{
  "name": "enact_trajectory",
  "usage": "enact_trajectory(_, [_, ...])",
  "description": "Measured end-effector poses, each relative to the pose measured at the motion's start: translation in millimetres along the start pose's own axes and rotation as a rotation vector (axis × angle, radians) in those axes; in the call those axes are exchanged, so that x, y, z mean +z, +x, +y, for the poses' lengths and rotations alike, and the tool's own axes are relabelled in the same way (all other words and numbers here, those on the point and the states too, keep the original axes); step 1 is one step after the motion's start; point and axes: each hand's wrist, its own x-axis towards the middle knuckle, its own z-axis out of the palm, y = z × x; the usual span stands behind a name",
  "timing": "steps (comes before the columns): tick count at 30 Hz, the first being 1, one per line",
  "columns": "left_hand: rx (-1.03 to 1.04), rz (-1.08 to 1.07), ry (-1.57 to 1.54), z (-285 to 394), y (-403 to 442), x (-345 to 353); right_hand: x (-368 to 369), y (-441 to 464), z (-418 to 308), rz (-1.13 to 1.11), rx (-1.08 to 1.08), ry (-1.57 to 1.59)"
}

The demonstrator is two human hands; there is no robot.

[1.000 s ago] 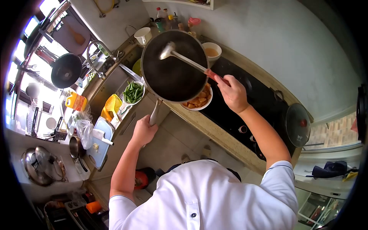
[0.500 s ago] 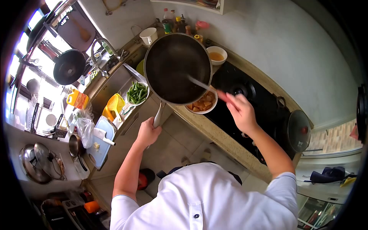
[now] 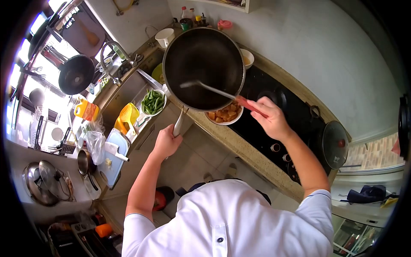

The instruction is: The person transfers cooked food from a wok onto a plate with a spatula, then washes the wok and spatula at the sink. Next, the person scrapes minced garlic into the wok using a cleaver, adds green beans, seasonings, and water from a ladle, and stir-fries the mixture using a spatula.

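Observation:
My left hand (image 3: pixel 168 142) is closed around the pale handle of a dark wok (image 3: pixel 204 55), which is held up and tilted so its inside faces me. Dark residue coats the inside of the wok. In my right hand (image 3: pixel 272 120) is a spatula (image 3: pixel 217 91) with a red handle, its metal head over the inside of the wok; contact with the surface is hard to tell. Partly covered by the wok's lower rim, a white bowl (image 3: pixel 236 120) of brown-orange food chunks (image 3: pixel 225 115) stands on the counter edge beside the stove.
The black stove (image 3: pixel 261 103) lies right, with a lidded pot (image 3: pixel 335 145) at its far end. Green peppers (image 3: pixel 153 102) fill a bowl by the sink (image 3: pixel 124 96). A cleaver (image 3: pixel 116 153) lies on the blue cutting board (image 3: pixel 109 169). Behind the wok are bottles (image 3: pixel 185 21) and another bowl (image 3: pixel 248 58).
The wok has shifted slightly up and right, covering more of the bowl behind it. The spatula's head has moved left across the wok's inside, and my right hand has turned and lowered slightly.

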Motion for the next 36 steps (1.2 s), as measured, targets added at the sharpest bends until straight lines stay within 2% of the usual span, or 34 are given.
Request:
enact_trajectory(3, [0.011,0.036,0.051,-5.1,1.8,-0.6,-42.2,-18.9,-8.6,-0.216,0.159,-0.111])
enact_trajectory(4, [0.018,0.060,0.081,-7.5,2.9,0.0,-53.9,-23.5,-10.5,-0.236,0.141,-0.193])
enact_trajectory(8, [0.065,0.087,0.163,-16.3,2.1,2.8,-70.4,-28.0,-10.9,-0.162,0.072,-0.456])
enact_trajectory(10, [0.058,0.082,0.199,-16.4,1.7,4.9,-53.0,-26.4,-0.5,-0.067,0.047,-0.533])
enact_trajectory(12, [0.054,0.069,0.232,-17.0,1.2,9.9,-32.3,-19.1,7.7,0.008,0.034,-0.503])
enact_trajectory(16, [0.132,0.129,0.317,-22.1,1.9,18.8,-10.2,-29.4,15.3,-0.006,0.049,-0.483])
enact_trajectory(25, [0.168,0.178,0.383,-29.3,-4.5,15.4,-16.1,-75.0,-7.8,-0.081,0.118,-0.569])
enact_trajectory(28, [0.194,0.208,0.383,-32.6,-8.3,12.3,-16.3,-74.7,-9.2,0.043,0.082,-0.555])
enact_trajectory(30, [0.227,0.216,0.347,-20.8,-3.5,17.1,-24.7,-77.5,-9.7,0.221,0.178,-0.317])
enact_trajectory(31, [0.177,0.156,0.274,-8.8,-3.7,15.9,-26.4,-80.2,-3.4,0.315,0.204,-0.184])
enact_trajectory(32, [0.126,0.097,0.202,4.8,-2.4,12.4,-34.1,-85.6,-5.9,0.327,0.207,-0.206])
enact_trajectory(33, [0.052,0.028,0.121,27.6,-3.6,10.4,-40.1,-87.4,-17.4,0.421,0.497,0.111])
enact_trajectory(34, [0.064,0.025,0.110,33.6,-1.7,20.0,-44.3,-89.6,-26.2,0.506,0.776,0.440])
enact_trajectory(36, [-0.022,-0.138,-0.221,40.4,3.1,43.3,-52.0,-94.9,-33.7,0.562,0.791,0.524])
